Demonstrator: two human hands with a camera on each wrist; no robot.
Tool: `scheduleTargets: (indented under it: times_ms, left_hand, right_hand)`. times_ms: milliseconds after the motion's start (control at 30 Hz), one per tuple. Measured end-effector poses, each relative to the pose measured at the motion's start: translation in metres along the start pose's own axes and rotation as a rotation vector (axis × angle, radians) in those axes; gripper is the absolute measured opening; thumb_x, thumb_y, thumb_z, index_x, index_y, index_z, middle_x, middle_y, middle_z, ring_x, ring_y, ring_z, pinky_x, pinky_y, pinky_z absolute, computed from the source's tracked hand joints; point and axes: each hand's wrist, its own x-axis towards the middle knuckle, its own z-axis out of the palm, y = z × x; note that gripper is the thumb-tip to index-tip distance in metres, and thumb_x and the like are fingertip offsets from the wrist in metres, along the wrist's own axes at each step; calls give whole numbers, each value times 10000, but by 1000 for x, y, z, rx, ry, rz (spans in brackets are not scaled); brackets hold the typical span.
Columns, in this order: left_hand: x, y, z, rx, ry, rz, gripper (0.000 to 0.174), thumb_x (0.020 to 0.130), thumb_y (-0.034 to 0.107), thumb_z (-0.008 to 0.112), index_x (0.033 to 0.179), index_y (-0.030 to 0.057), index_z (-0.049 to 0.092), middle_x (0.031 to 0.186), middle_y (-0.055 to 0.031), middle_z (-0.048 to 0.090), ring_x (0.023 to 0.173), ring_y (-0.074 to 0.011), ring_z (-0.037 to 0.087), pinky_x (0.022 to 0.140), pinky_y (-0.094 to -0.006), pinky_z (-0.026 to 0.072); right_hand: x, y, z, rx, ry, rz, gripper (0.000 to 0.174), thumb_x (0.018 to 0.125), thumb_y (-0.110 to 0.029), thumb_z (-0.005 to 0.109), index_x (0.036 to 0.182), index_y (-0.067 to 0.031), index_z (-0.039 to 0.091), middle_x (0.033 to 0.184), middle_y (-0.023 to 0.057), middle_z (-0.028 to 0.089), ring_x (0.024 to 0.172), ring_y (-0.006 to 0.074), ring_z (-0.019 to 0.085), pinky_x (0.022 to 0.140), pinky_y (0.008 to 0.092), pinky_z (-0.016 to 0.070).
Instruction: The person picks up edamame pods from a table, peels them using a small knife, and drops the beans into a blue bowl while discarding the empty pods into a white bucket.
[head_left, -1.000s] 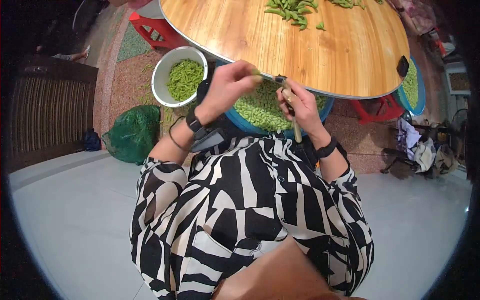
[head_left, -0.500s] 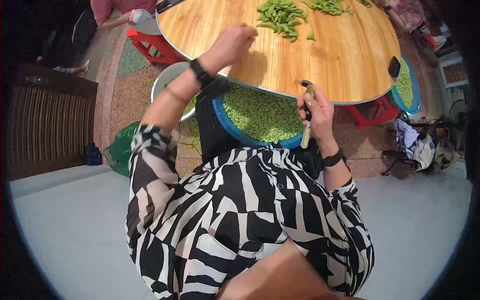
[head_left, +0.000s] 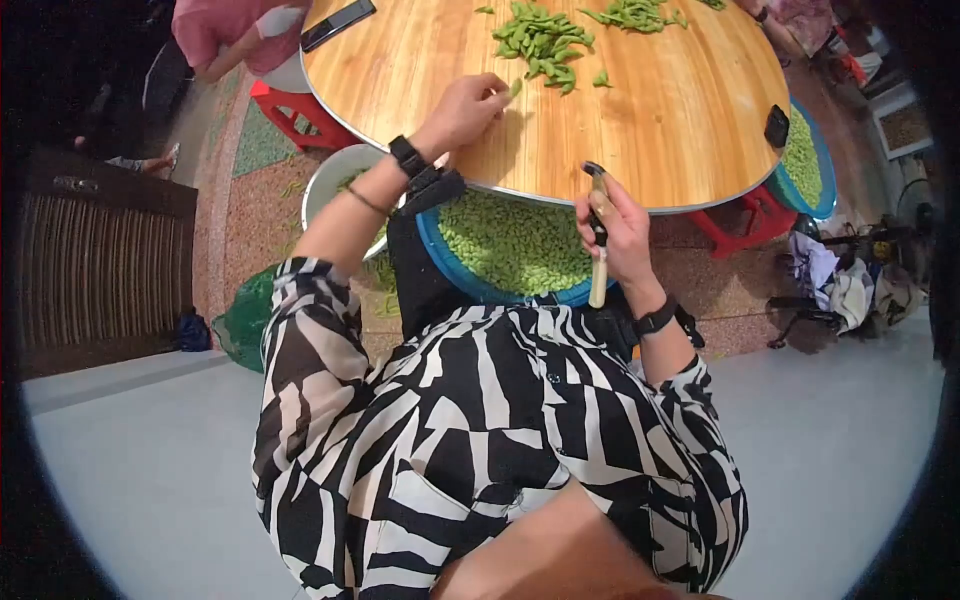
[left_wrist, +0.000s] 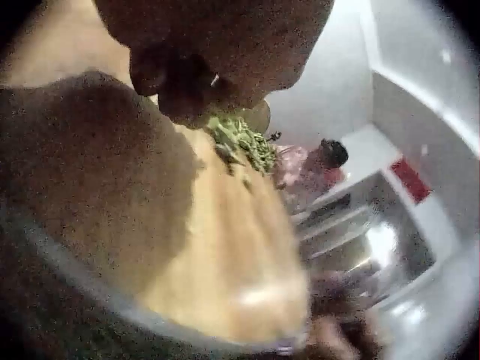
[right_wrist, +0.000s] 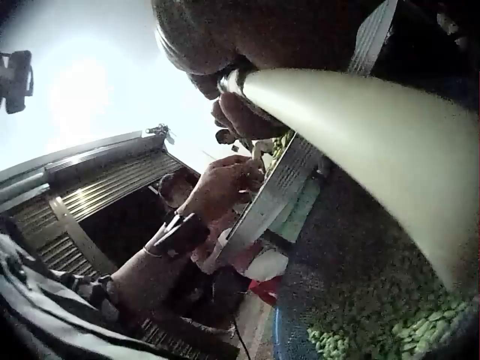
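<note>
In the head view my left hand [head_left: 465, 112] is over the near left of the round wooden table [head_left: 680, 120], a green bean pod [head_left: 515, 88] pinched at its fingertips. A heap of similar pods [head_left: 545, 45] lies just beyond it. My right hand [head_left: 622, 235] grips a slim tool [head_left: 599, 270] with a pale handle and a small dark head that points up over the table's near edge. In the right wrist view the pale handle [right_wrist: 352, 112] sticks out large from the hand. Below the hands, a blue basket [head_left: 432, 240] holds shelled green beans [head_left: 515, 245].
More pods [head_left: 635, 14] lie farther back, and one loose pod [head_left: 601, 78] sits apart. A phone [head_left: 338, 24] lies at the table's left edge, a dark object [head_left: 777, 126] at its right. A pale bucket [head_left: 318, 190] stands under my left forearm, near a red stool [head_left: 295, 110].
My left hand went from beside the right hand, over the basket, out onto the table near the heap, and now pinches a pod. The right hand, still gripping the tool, moved slightly down and right.
</note>
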Motion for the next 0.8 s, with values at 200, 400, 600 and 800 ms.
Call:
scheduleTargets:
  times_ms: [200, 400, 600, 800]
  left_hand:
    - [-73, 60, 10, -679, -222, -279, 190, 936, 172, 554, 912, -2, 627, 651, 29, 519, 519, -42, 430, 464, -188, 333]
    - [-88, 61, 19, -728, -255, -242, 188, 932, 181, 567, 862, 12, 611, 648, 21, 519, 518, -32, 421, 447, -185, 302]
    - [-90, 63, 21, -726, -232, -191, 157, 920, 160, 586, 875, 11, 611, 648, 24, 518, 526, -29, 430, 455, -181, 313]
    - [-92, 67, 27, -650, -139, -22, 139, 914, 136, 596, 885, 2, 612, 643, 28, 507, 520, -27, 421, 448, -179, 312]
  right_hand:
    - [21, -2, 23, 295, -154, 120, 357, 981, -186, 439, 1313, -60, 408, 785, 51, 512, 537, 74, 434, 414, 177, 343]
    - [16, -3, 28, 500, -271, 174, 356, 990, -219, 444, 1318, -90, 397, 783, 60, 478, 528, 82, 410, 404, 173, 333]
    - [12, -7, 30, 564, -318, 159, 381, 988, -218, 452, 1341, -97, 378, 773, 48, 449, 520, 78, 392, 410, 167, 340]
    - [9, -14, 36, 485, -249, 101, 354, 980, -201, 465, 1311, -81, 425, 772, 41, 445, 520, 74, 394, 406, 164, 334]
